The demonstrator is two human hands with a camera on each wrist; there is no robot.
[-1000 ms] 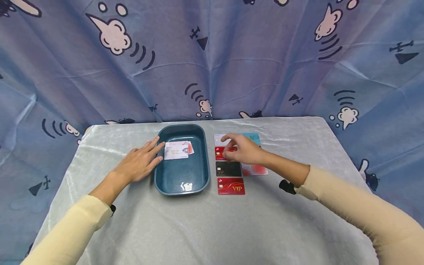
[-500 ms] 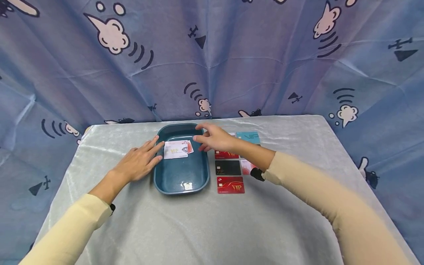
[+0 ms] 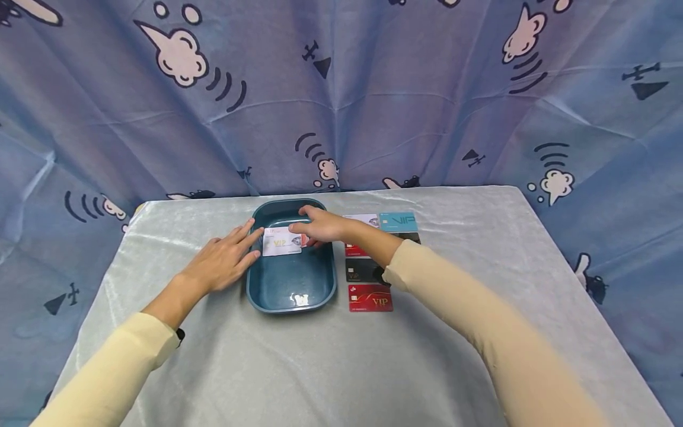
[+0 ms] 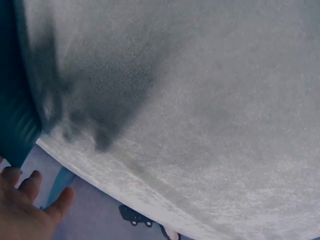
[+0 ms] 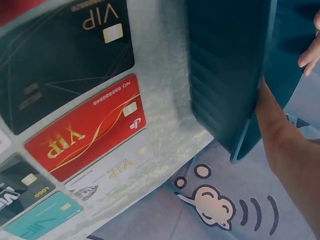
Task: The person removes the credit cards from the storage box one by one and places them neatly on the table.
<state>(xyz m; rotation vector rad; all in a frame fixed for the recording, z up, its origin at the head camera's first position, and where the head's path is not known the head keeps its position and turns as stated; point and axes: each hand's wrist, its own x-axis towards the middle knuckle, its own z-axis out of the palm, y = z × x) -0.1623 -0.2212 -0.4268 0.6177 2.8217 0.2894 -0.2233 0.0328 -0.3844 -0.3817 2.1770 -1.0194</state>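
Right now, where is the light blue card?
In the head view the light blue card lies on the table at the far end of the rows of cards, right of the tray, beside a white card.

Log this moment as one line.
left hand: rests at tray rim | right hand: over tray, at white card | cards: beside tray

Two hands [image 3: 224,261], one blue tray [image 3: 267,296], two cards in it, six visible cards on the cloth.

We see a blue cartoon-print curtain [image 3: 341,95] draped behind & round a table [image 3: 453,332] w/ pale grey velvety cloth; light's even.
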